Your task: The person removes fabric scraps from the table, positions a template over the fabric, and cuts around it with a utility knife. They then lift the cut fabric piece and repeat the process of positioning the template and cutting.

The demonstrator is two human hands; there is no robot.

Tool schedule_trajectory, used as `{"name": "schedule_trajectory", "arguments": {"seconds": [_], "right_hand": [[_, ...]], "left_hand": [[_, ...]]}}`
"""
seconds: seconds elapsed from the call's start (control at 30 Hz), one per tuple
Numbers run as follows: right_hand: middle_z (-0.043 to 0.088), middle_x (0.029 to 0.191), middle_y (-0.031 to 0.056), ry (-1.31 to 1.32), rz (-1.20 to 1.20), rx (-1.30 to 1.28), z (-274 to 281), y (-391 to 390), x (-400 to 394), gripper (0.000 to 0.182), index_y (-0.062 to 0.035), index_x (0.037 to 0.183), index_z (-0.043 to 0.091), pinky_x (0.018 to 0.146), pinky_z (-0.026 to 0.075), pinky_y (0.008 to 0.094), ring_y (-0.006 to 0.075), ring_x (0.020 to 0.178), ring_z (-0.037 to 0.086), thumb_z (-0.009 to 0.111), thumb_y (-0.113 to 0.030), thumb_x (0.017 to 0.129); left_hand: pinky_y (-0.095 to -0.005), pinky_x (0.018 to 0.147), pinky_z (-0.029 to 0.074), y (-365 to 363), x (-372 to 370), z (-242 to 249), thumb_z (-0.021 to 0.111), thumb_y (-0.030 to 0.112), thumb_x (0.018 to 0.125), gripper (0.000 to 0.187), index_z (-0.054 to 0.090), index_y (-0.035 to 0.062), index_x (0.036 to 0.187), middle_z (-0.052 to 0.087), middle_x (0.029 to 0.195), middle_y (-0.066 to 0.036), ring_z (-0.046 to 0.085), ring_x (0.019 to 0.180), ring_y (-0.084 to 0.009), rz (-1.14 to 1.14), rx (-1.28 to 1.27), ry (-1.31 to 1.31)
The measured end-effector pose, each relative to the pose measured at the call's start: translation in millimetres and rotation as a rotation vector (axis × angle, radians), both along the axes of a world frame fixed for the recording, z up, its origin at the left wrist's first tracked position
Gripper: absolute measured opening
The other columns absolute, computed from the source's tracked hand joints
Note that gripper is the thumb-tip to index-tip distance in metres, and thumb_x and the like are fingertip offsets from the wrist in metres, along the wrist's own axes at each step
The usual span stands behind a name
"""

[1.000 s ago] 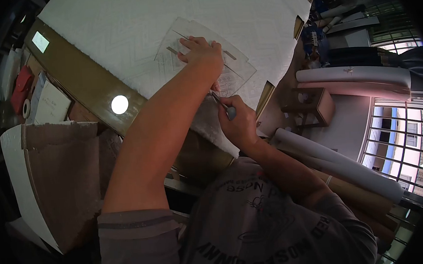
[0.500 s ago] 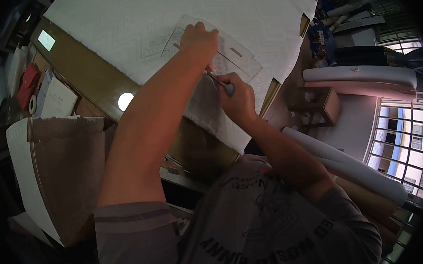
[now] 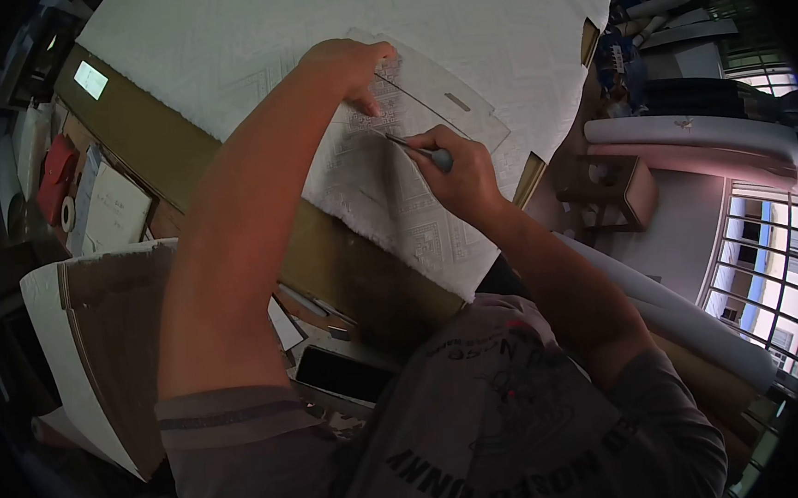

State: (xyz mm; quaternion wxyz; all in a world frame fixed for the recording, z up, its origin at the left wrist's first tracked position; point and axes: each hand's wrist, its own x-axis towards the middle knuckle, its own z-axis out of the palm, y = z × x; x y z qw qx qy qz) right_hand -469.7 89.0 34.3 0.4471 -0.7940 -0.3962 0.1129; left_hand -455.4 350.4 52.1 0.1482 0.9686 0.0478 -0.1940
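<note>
A clear plastic template point(image 3: 478, 118) with slots lies on white patterned fabric point(image 3: 218, 40) spread over the table. My left hand point(image 3: 342, 66) rests at the template's left side, thumb and fingers apart, pressing down. In my right hand point(image 3: 466, 175) is a slim pointed tool point(image 3: 439, 158) with a rounded grey handle, probably an awl. Its thin metal tip points up and left toward the fabric just below my left thumb. The fabric's fuzzy near edge lies along the table's brown edge.
The brown table edge point(image 3: 159, 127) runs diagonally, with a phone-like dark object point(image 3: 343, 373) below it. A brown-and-white panel point(image 3: 118, 333) stands at left, near a red object point(image 3: 60, 166). Fabric rolls point(image 3: 697, 138) and a wooden stool point(image 3: 612, 192) stand right, beside a barred window point(image 3: 761, 261).
My left hand has shifted left, its thumb now apart from the fingers. My right hand with the tool has moved slightly right and down, away from the left hand.
</note>
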Motion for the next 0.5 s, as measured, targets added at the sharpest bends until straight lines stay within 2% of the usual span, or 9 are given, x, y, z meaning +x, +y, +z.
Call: {"name": "schedule_trajectory", "arguments": {"seconds": [0.23,0.3,0.43,0.5], "right_hand": [[0.077,0.098,0.0124,-0.038,0.279,-0.018,-1.8,66.5,28.7,0.014,-0.0052,0.102,0.072,0.074,0.058,0.0388,0.0335,0.086,0.074,0.077,-0.011,0.09],[0.076,0.094,0.0132,-0.063,0.293,0.015,-3.0,80.3,24.0,0.018,-0.0091,0.104,0.07,0.073,0.058,0.0461,0.0379,0.084,0.073,0.072,-0.008,0.086],[0.075,0.098,0.0143,-0.063,0.206,0.097,-17.4,106.8,-1.0,0.018,-0.0097,0.104,0.068,0.074,0.057,0.0478,0.0397,0.087,0.072,0.071,-0.009,0.087],[0.076,0.1,0.0138,-0.071,0.064,0.08,-19.2,109.8,-15.8,0.024,-0.0073,0.109,0.065,0.077,0.057,0.047,0.038,0.09,0.073,0.073,-0.005,0.087]], "left_hand": [[-0.0449,0.09,0.057,13.5,6.2,-1.5,0.096,0.033,0.066,0.099,0.046,0.0253,0.15,0.073,0.121,-0.013,0.071,0.11,-0.0344,-0.009,-0.073,0.047],[-0.0441,0.086,0.057,20.1,4.9,-9.4,0.093,0.032,0.066,0.097,0.046,0.0248,0.151,0.074,0.119,-0.014,0.072,0.105,-0.0347,-0.039,-0.124,-0.008],[-0.0446,0.084,0.058,23.8,7.4,-15.0,0.093,0.034,0.069,0.096,0.045,0.0251,0.153,0.074,0.118,-0.015,0.072,0.102,-0.0361,-0.01,-0.142,0.015],[-0.0468,0.09,0.054,17.7,2.8,-3.7,0.091,0.03,0.074,0.096,0.042,0.0242,0.157,0.073,0.112,-0.021,0.07,0.101,-0.0399,-0.008,-0.137,0.031]]}}
